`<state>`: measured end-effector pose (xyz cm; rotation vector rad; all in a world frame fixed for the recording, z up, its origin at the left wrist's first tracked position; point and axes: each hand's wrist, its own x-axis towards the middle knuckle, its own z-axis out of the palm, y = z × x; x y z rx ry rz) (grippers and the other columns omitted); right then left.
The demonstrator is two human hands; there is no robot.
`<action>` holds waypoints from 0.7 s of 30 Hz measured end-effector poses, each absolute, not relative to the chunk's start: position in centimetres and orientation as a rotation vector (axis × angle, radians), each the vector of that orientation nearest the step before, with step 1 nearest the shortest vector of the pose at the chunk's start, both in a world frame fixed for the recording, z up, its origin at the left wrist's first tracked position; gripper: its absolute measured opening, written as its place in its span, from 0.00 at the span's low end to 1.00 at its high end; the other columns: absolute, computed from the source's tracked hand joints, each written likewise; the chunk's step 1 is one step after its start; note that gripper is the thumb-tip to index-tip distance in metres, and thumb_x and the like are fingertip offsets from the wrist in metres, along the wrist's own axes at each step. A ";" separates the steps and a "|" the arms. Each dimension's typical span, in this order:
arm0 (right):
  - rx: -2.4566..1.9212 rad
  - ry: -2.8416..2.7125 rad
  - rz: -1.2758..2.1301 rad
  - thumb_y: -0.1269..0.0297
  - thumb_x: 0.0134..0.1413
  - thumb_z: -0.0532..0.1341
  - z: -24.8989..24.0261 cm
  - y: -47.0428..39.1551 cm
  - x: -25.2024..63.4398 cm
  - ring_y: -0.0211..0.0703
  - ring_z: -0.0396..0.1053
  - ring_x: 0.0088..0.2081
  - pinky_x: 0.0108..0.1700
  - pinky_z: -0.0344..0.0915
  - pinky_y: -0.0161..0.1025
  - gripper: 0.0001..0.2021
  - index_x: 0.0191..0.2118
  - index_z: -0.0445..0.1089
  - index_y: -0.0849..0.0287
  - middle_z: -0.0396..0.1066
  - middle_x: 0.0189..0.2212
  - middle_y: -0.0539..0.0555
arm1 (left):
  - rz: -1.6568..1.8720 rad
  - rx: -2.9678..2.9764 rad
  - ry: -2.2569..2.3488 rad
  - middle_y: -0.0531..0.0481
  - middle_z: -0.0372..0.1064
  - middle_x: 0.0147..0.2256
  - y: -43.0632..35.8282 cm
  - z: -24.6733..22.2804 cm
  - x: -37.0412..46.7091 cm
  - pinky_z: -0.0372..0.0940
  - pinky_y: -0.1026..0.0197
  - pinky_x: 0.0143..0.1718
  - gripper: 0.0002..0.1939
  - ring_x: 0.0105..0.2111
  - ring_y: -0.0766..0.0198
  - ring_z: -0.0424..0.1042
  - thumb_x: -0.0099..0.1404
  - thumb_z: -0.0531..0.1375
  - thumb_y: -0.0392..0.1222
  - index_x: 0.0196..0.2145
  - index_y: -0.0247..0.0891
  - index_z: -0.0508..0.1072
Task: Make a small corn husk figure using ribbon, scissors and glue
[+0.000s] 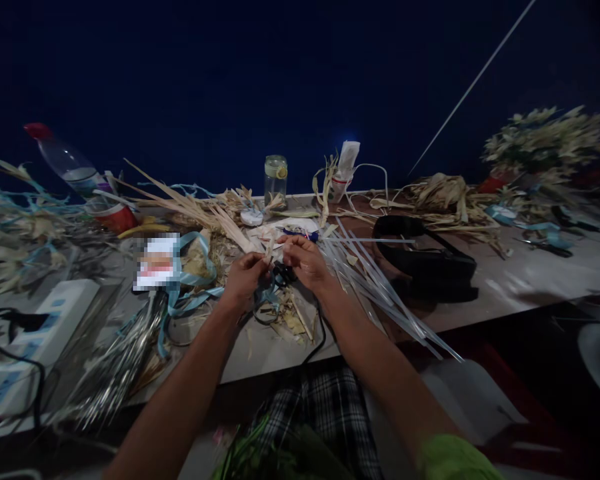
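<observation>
A pale husk strip (269, 251) stands between the two hands over the cluttered middle of the table (520, 283). The left hand (247, 275) pinches it narrowly between thumb and fingers; the right hand (306, 262) has its fingertips drawn together just beside it, and I cannot tell whether they grip it too.

Scissors with black handles (282, 274) lie directly under the hands, among husk scraps (293, 320) and a black cable (322, 337). Clear plastic rods (395, 313) fan out beside the right forearm, crowding that side, with a black headset (430, 263) beyond them. By the left forearm, light-blue ribbon (193, 305) loops near a bundle of shiny wires (125, 360) and a white power strip (63, 320).

Dried husks (230, 230) spread behind the hands. Along the back stand a clear drinking bottle (275, 177) and a cup holding white paper (340, 189). At far left, a red-capped plastic bottle (65, 157) leans behind a red cup (113, 215); at far right is a bunch of pale husk flowers (543, 143).
</observation>
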<state>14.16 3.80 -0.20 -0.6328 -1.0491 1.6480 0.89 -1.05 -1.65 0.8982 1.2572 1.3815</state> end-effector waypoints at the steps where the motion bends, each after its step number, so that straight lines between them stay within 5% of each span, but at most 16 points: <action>1: -0.641 -1.048 1.644 0.67 0.37 0.63 -0.2 3.9 14.2 0.23 0.53 0.17 0.19 0.47 0.29 0.07 0.22 0.63 0.61 0.68 0.31 0.48 | 1.388 0.907 1.274 0.53 0.67 0.21 -1.0 -1.7 0.8 0.58 0.68 0.21 0.15 0.19 0.72 0.63 0.45 0.65 0.48 0.25 0.34 0.70; 7: -0.807 -1.140 1.572 0.65 0.36 0.63 -0.4 3.8 13.9 0.26 0.50 0.13 0.16 0.42 0.30 0.09 0.23 0.61 0.59 0.59 0.16 0.42 | 1.403 0.903 1.305 0.53 0.67 0.21 -1.1 -1.3 0.7 0.58 0.69 0.22 0.16 0.20 0.72 0.64 0.44 0.66 0.48 0.26 0.34 0.71; 21: -0.925 -1.453 1.321 0.65 0.39 0.60 -0.5 3.7 14.0 0.29 0.49 0.17 0.20 0.46 0.31 0.08 0.30 0.63 0.58 0.55 0.17 0.42 | 1.418 0.868 1.275 0.54 0.67 0.22 -1.0 -1.3 0.3 0.59 0.68 0.23 0.16 0.20 0.72 0.65 0.44 0.66 0.47 0.26 0.34 0.70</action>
